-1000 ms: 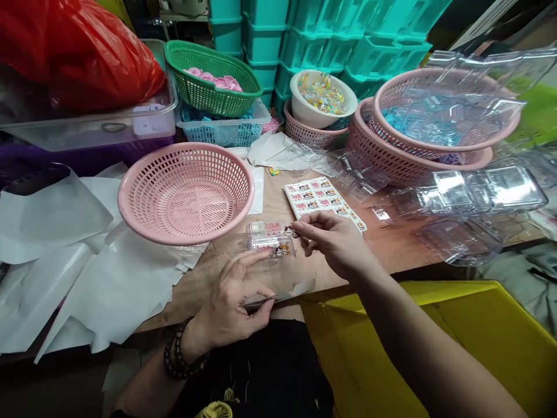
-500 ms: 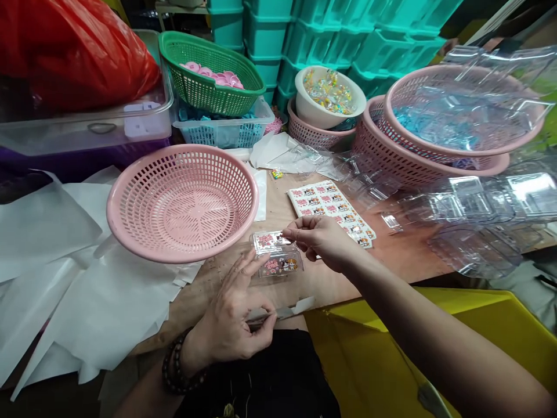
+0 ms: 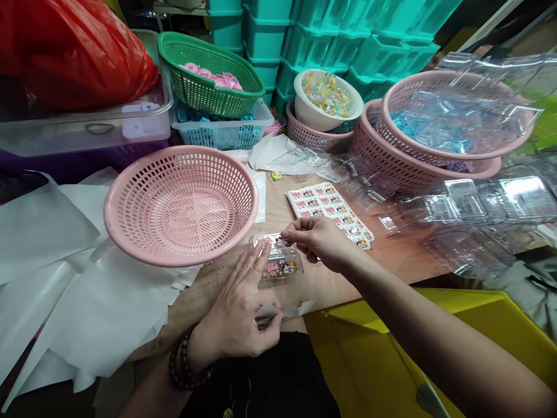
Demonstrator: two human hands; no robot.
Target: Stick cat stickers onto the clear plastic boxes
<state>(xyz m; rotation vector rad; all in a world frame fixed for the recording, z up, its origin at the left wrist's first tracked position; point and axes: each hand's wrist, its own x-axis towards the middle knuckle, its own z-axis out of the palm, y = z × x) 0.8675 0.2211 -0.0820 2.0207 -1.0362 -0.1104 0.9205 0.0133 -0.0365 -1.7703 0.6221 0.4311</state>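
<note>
A clear plastic case (image 3: 282,277) lies opened out on the wooden table, its lower half carrying a sticker of cartoon cats and pink lettering. On its upper half sits a second such sticker (image 3: 275,239). My right hand (image 3: 319,239) is closed, thumb and forefinger pinching this sticker's right end. My left hand (image 3: 243,307) presses stretched fingertips on the sticker's left part, while its thumb and a curled finger pinch a pale paper strip (image 3: 302,309) close to the table edge. Behind my right hand lies a stack of sticker sheets (image 3: 331,206).
A pink basket (image 3: 191,255) stands left of the case, beside loose white paper sheets (image 3: 117,302). Clear plastic shells (image 3: 470,203) crowd the right side. At the back are a green basket (image 3: 217,98), a white bowl (image 3: 324,119) and stacked teal bins (image 3: 317,46).
My left fingertips have moved up and right, from beside the case onto the upper sticker. My right hand stays nearly in place with its pinch. The view has shifted slightly.
</note>
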